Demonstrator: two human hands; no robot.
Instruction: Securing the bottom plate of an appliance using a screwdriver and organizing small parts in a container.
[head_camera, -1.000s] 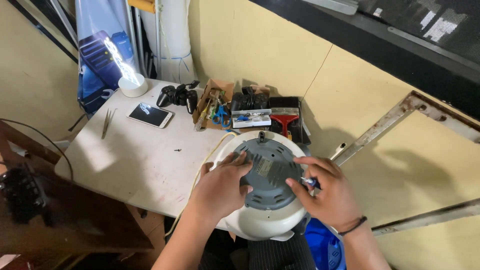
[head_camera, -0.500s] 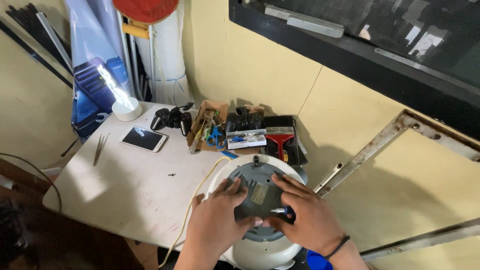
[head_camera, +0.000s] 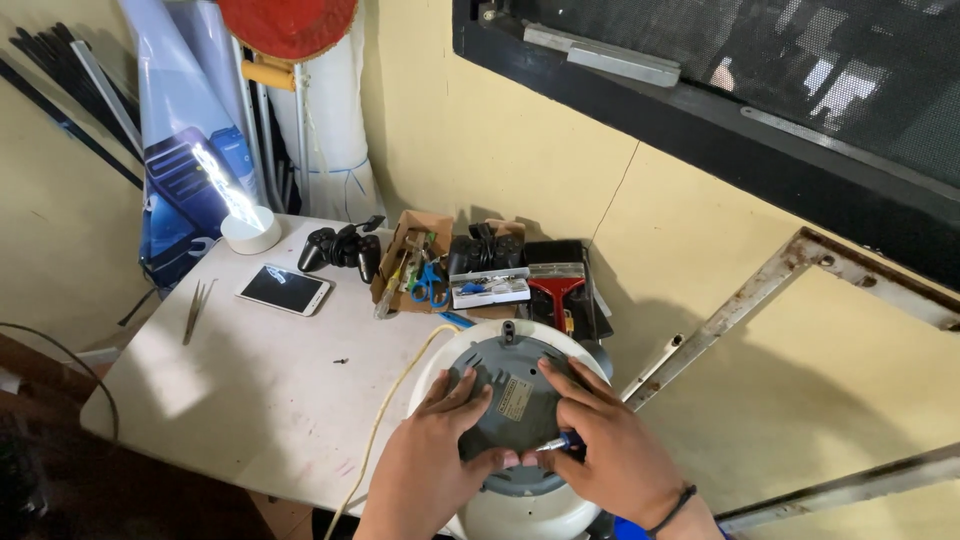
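1. Low in the frame's centre, the upturned white appliance (head_camera: 505, 425) sits at the table (head_camera: 250, 400) edge.
2. Left hand (head_camera: 430, 465) presses open on its grey base plate (head_camera: 515, 400); right hand (head_camera: 610, 460) grips a small screwdriver (head_camera: 553, 444).
3. Likely rigid, bulky, smooth; best steadied by the rim.

Left hand (head_camera: 432, 462) spread flat, palm down; right hand (head_camera: 612, 455) fingers curled, pinching.

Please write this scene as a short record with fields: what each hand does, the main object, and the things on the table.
Main object: white round appliance upside down, grey base plate on top
Left hand: flat on the base plate
Right hand: holds a blue-handled screwdriver at the plate
Cord: pale cable runs off the table edge
Table: phone, tweezers, black game controller, box of tools, lit lamp
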